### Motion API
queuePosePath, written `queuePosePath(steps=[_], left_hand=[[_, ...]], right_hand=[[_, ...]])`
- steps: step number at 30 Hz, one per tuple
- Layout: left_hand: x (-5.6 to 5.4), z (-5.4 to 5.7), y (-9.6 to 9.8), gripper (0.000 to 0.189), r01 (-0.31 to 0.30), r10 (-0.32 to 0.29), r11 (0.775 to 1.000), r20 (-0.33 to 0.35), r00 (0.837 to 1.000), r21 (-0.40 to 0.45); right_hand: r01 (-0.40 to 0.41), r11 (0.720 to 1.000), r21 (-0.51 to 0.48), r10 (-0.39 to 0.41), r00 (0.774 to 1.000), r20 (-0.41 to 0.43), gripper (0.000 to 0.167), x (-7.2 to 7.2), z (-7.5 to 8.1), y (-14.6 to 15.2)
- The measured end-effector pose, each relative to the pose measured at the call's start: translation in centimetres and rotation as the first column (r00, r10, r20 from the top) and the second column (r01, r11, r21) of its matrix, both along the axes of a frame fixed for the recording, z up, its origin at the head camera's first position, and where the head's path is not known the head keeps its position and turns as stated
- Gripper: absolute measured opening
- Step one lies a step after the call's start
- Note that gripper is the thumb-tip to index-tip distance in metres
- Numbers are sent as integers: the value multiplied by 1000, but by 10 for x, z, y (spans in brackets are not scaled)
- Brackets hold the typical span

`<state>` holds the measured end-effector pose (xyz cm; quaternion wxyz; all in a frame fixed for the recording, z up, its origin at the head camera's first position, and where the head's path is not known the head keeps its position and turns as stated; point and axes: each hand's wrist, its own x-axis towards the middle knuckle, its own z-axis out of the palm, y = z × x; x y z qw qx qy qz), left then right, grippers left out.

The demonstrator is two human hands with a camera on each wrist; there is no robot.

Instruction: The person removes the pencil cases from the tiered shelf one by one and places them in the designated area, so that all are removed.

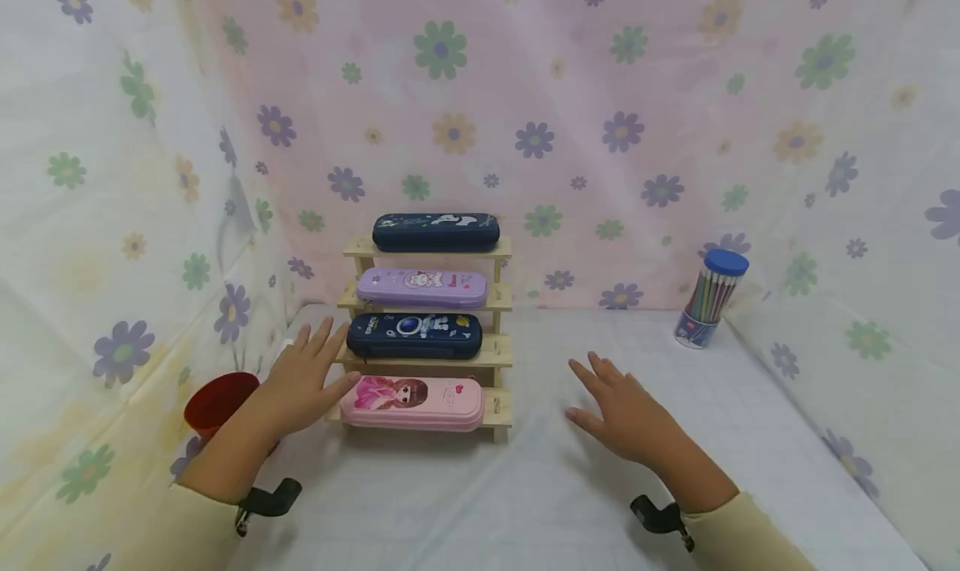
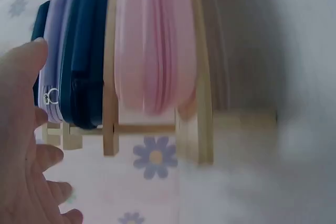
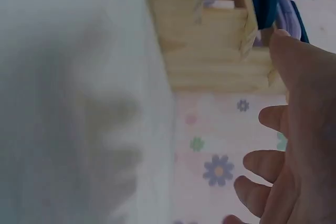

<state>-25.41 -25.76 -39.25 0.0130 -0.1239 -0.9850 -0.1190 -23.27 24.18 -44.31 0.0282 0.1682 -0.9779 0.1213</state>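
Pencil cases (image 1: 414, 346) on stepped rack (image 1: 497, 406), just right of left hand (image 1: 303, 381): fingers extended, nothing held. Right hand (image 1: 624, 411) likewise empty, rack well to its left. Careless left-hand nudge might slide a case off its narrow step.

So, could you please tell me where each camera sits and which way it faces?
Head: on the person's head, facing forward and down at the rack; left hand, right hand and both sleeves show.
Left wrist: on that wrist, facing the rack's left part; the left hand shows at picture left.
Right wrist: on that wrist, facing the rack's right end; the right hand shows at picture right.
Both wrist views share the rack and flowered cloth.
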Motion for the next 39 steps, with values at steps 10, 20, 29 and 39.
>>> queuePosePath(steps=[10, 20, 29, 39], left_hand=[[-14, -36, 15, 91, -108, 64, 884, 110, 992, 455], [-15, -63, 20, 86, -189, 119, 768, 153, 981, 612], [-29, -71, 17, 76, -247, 121, 695, 230, 966, 675], [-29, -77, 7, 70, -226, 69, 623, 236, 969, 749]], right_hand=[[4, 937, -349, 34, 994, 102, 70, -5, -12, -60], [-11, 869, -494, 15, 1000, 6, 50, 2, -20, -93], [5, 852, -523, 17, 999, 37, 60, 4, -22, -123], [-4, 864, -504, 65, 993, 103, 91, -5, -23, -156]])
